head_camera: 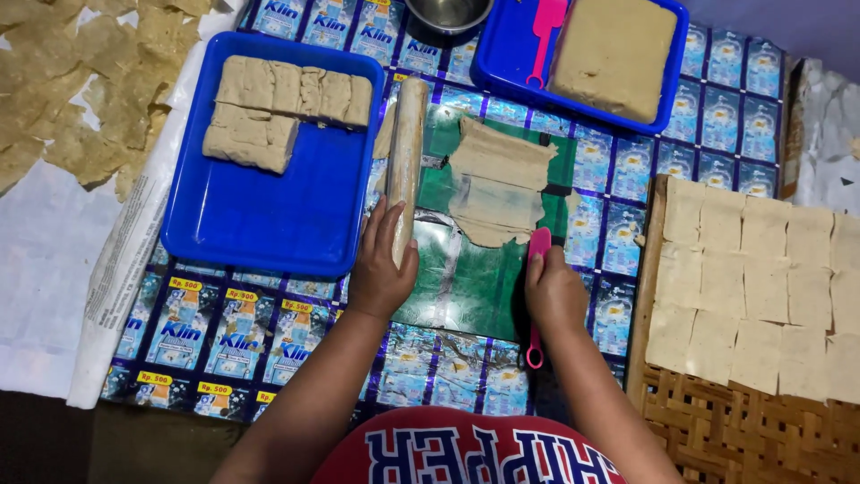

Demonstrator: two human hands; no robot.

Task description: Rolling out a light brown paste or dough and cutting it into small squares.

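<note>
Partly, the right hand (554,289) hides the pink cutter (537,296) (blade unseen).

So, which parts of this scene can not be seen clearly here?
- Metal bowl: cut off by the top edge of the head view.
- Pink tool: its middle is hidden under the right hand.
- Rolling pin: its near end is covered by the left hand.
- Woven tray: runs past the right edge.

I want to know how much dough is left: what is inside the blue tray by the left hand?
The blue tray holds cut dough blocks along its far end; the near part shows bare blue floor. What lies under the blocks is covered. The left hand holds a rolling pin beside it.
</note>
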